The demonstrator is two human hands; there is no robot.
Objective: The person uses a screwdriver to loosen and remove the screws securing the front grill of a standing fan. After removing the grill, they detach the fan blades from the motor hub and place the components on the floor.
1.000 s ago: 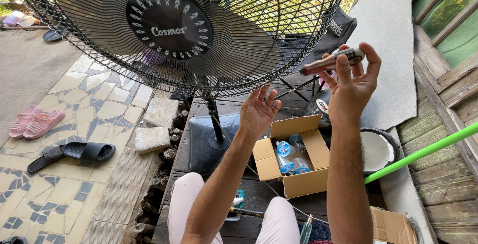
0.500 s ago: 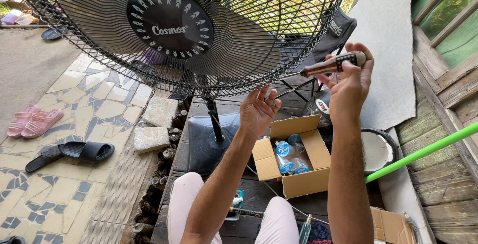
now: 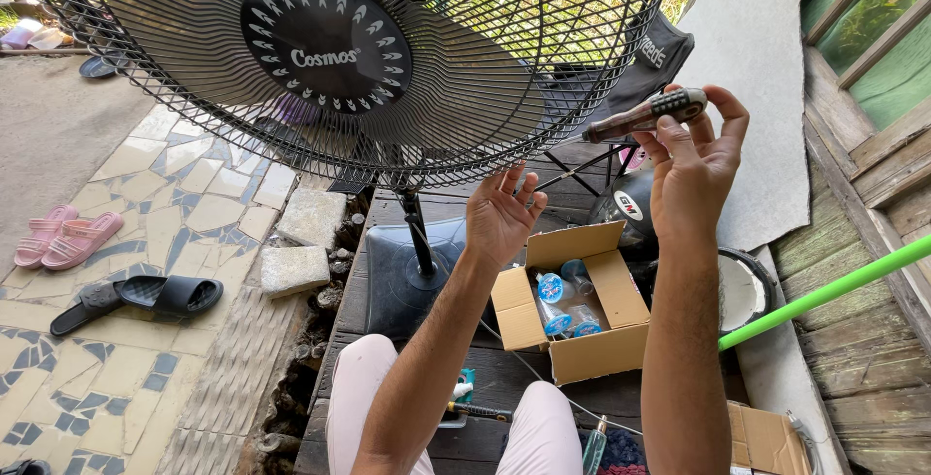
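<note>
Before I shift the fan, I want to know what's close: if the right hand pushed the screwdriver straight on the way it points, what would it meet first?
Most likely the fan's wire grille: the screwdriver in the right hand points left at its rim, though depth is unclear.

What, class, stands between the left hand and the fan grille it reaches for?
Nothing visible. The left hand is open with its fingertips at the lower rim of the fan grille. The right hand holds the screwdriver off to the side, clear of that gap.
</note>
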